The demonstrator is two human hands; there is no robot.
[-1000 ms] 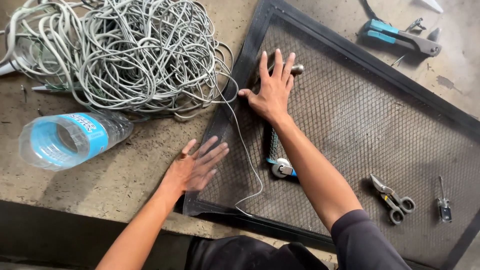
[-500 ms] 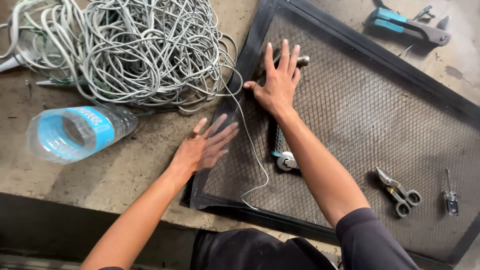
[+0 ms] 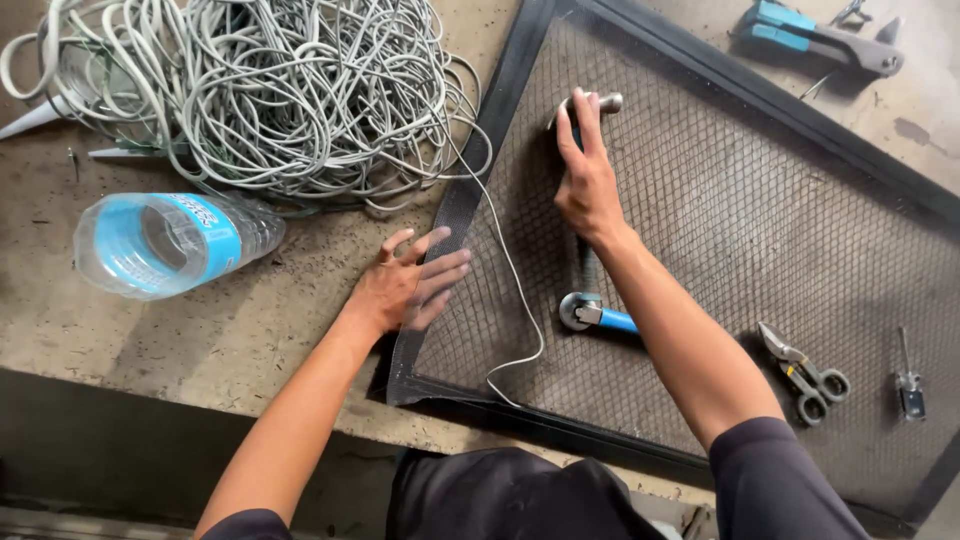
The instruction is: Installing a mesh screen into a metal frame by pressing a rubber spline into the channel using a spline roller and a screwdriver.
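A black-framed mesh screen (image 3: 500, 100) lies flat on a concrete surface. My right hand (image 3: 585, 185) rests on the mesh with its fingers together, gripping a blue-handled roller tool (image 3: 590, 312) that has a small wheel at each end. My left hand (image 3: 410, 282) presses flat with fingers apart on the screen's left frame edge. A thin grey cord (image 3: 512, 275) runs from a big tangle of grey cord (image 3: 280, 90) down along that edge and loops near the lower corner.
A clear plastic bottle with a blue label (image 3: 170, 240) lies on its side to the left. Metal snips (image 3: 805, 370) and a small tool (image 3: 908, 385) lie on the mesh at the right. Blue-handled pliers (image 3: 820, 35) sit beyond the frame's top edge.
My right hand went from flat with spread fingers to closed around the roller tool. My left hand slid slightly right onto the frame edge.
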